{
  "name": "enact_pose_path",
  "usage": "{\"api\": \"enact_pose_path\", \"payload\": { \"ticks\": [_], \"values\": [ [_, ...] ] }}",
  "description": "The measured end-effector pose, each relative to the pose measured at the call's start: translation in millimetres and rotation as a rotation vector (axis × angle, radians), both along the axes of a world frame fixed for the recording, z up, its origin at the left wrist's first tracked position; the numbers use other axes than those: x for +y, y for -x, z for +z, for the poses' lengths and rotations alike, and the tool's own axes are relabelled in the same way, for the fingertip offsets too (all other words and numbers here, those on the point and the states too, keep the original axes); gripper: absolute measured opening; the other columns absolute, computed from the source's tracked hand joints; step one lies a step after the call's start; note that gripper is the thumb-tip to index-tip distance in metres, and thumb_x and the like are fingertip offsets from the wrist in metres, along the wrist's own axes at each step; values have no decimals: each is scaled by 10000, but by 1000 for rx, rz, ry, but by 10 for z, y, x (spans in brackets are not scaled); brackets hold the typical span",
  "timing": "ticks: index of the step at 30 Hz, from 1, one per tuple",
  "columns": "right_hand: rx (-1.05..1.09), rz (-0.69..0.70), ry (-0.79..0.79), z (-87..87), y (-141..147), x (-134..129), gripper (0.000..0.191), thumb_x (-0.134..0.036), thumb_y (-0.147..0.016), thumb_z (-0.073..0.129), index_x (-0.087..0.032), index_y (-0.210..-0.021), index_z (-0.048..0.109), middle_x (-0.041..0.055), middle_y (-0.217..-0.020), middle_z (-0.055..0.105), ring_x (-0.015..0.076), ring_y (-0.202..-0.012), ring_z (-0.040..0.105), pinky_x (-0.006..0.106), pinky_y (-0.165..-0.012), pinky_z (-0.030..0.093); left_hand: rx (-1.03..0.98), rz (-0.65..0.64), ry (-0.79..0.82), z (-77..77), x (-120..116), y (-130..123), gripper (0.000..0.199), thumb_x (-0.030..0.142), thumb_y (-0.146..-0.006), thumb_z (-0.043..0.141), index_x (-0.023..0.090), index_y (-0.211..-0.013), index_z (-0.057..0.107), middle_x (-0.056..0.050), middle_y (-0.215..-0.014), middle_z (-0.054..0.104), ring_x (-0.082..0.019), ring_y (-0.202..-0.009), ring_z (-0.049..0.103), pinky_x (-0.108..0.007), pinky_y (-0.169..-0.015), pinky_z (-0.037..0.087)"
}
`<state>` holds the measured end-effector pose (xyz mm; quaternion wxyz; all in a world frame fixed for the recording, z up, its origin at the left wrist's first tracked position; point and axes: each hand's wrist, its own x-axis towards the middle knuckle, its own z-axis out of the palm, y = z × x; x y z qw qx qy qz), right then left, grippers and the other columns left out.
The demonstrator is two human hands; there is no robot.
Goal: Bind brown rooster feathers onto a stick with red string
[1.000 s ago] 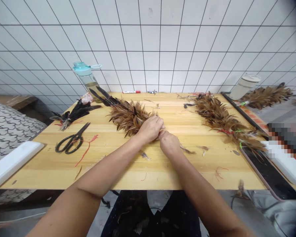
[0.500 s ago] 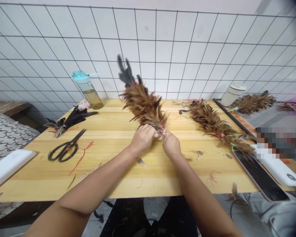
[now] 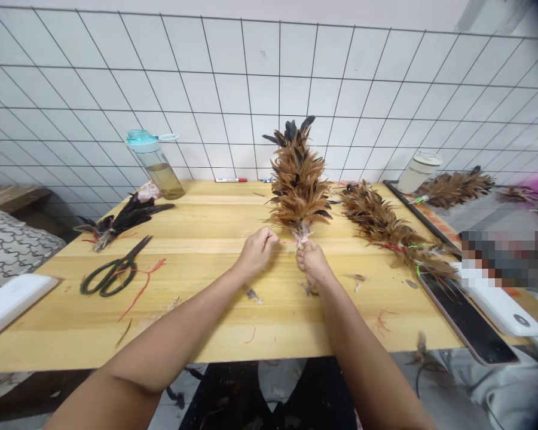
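A bundle of brown feathers with black tips (image 3: 298,179) stands up from the middle of the table. My right hand (image 3: 311,261) is closed around its bound lower end, and quill ends poke out below the fist. Just left of it, my left hand (image 3: 257,249) pinches a thin red string (image 3: 287,242), which runs taut to the binding at the bundle's base. Scissors (image 3: 116,269) with black handles lie at the left, beside a loose red strand (image 3: 146,285). Behind them is a small bunch of black feathers (image 3: 128,216).
A water bottle (image 3: 156,164) stands at the back left, a white cup (image 3: 420,172) at the back right. Another brown feather bundle (image 3: 381,218) lies to the right, near a phone (image 3: 468,316) and a white device (image 3: 504,301). A red marker (image 3: 231,180) lies along the wall.
The feather bundle has swung from leaning left to nearly upright, its top moving right. My hands have drawn apart, with red string now stretched between them.
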<state>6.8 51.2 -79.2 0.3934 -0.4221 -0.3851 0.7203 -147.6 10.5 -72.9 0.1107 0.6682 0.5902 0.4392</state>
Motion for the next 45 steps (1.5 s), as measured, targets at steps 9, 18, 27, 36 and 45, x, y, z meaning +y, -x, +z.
{"api": "enact_pose_path", "payload": {
  "ticks": [9, 18, 27, 36, 45],
  "values": [
    [3, -71, 164, 53, -7, -14, 258, -309, -916, 426, -221, -702, 311, -121, -424, 302, 20, -313, 190, 112, -330, 100, -119, -52, 121, -68, 33, 114, 191, 316, -885, 454, 189, -880, 596, -41, -847, 659, -161, -773, 569, -302, -729, 453],
    [84, 3, 284, 163, -106, 23, 268, -213, -966, 286, -211, -698, 301, -113, -444, 268, 25, -325, 184, 109, -332, 96, -132, 123, -5, -122, 65, 214, 156, 261, -878, 474, 178, -953, 583, -59, -932, 636, -152, -804, 590, -290, -712, 479],
    [128, 12, 312, 172, -102, 32, 286, -194, -965, 294, -205, -680, 318, -104, -454, 257, 33, -329, 177, 108, -311, 105, -25, 0, 21, -39, 71, 160, 163, 238, -860, 530, 157, -957, 632, -61, -933, 634, -145, -829, 590, -271, -729, 478],
    [352, 9, 400, 132, -185, 155, 293, -105, -948, 270, -210, -676, 302, -98, -458, 255, 35, -321, 214, 121, -285, 130, 185, -454, 437, 467, -437, 646, 302, 312, -747, 692, 208, -1027, 644, -34, -1034, 643, -153, -894, 577, -266, -794, 448],
    [303, 13, 337, 138, -151, 120, 306, -187, -977, 288, -208, -672, 312, -98, -465, 255, 31, -323, 200, 121, -281, 125, 530, 164, 294, 0, -546, 797, 174, 181, -877, 438, 159, -857, 609, -102, -887, 613, -221, -871, 571, -350, -781, 454]
  ]
}}
